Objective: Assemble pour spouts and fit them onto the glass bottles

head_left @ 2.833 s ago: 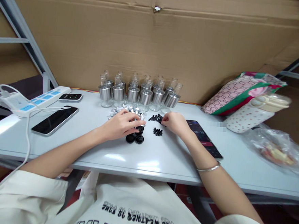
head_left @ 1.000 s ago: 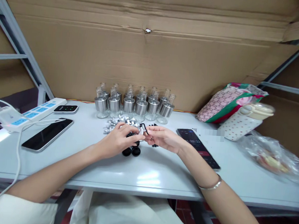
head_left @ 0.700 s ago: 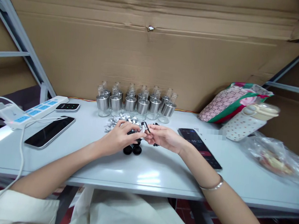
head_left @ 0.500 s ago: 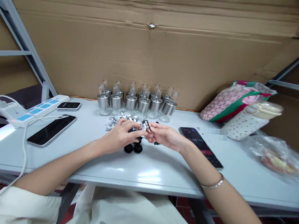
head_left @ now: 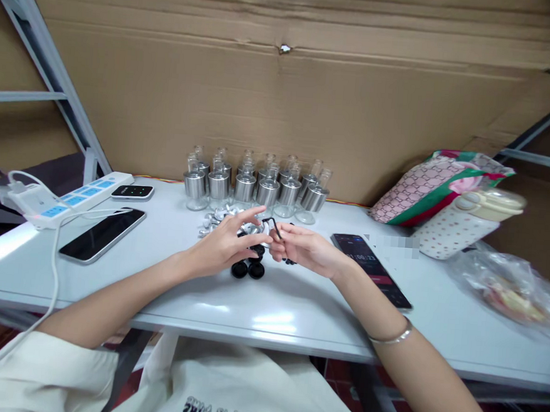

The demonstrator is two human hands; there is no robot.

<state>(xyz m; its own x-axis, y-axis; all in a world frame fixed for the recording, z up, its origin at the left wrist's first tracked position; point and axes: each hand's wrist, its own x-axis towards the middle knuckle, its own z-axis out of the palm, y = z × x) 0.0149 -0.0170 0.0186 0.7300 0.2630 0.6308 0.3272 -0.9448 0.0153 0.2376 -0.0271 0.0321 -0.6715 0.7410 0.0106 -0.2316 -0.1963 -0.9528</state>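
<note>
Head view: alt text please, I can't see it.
The right hand pinches a bent black piece; the left hand spreads beside it. Round black parts and silvery pieces lie on the table; metal-banded glass bottles stand behind.

Loose parts (head_left: 256, 271) and cardboard walling (head_left: 281, 112) suggest a workshop.

The left grip (head_left: 222, 246) is spread beside the pinching right grip (head_left: 307, 249).

Black rod (head_left: 276, 227); white, dotted bottle (head_left: 459, 225)
</note>
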